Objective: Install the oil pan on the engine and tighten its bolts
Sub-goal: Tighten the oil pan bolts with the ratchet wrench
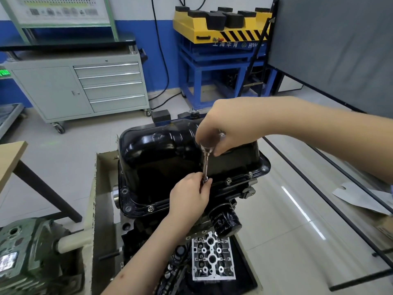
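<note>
I'm looking down on a pale glossy tile floor in a workshop w/ a blue-and-white wall. Upper left: one grey tool cabinet (85, 86) w/ four drawers. Top centre: one yellow lift table (221, 24) on a blue frame. Lower left: one green motor (27, 258). Centre frame: one black oil pan (170, 150) sits on the engine (136, 231), four flange bolts (228, 181) in view along its near edge. One oil filter (226, 220) at centre-right below the pan. My right hand (229, 128) grasps the top of one socket driver (205, 160); my left hand (191, 196) pinches its lower end at the flange.
</note>
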